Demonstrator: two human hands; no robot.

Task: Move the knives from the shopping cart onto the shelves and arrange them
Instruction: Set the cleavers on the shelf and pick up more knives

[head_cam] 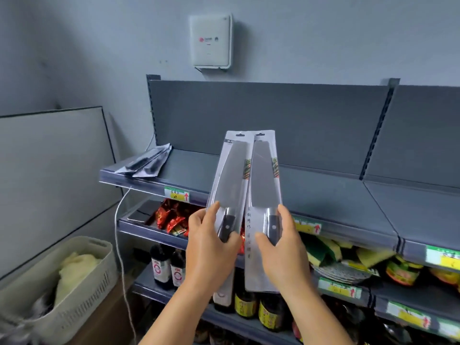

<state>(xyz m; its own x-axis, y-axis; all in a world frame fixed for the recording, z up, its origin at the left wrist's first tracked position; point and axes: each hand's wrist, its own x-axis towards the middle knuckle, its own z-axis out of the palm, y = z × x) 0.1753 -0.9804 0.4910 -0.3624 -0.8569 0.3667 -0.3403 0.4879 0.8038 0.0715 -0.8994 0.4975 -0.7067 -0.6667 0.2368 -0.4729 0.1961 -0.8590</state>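
Note:
I hold two packaged cleavers upright in front of the top shelf [323, 192]. My left hand [211, 247] grips the handle end of the left knife pack [232, 175]. My right hand [281, 247] grips the handle end of the right knife pack [264, 175]. Both blades point up and away, and the two packs touch near their tops. Several packaged knives [146, 163] lie flat in a pile at the far left end of the top shelf. The shopping cart is not in view.
A white wall box [211, 41] hangs above the shelving. Lower shelves hold red snack packs [171, 217], dark sauce bottles [164, 267] and sponges [328, 250]. A beige basket [82, 290] with cloth stands at lower left, with a white cable [119, 245] hanging beside it.

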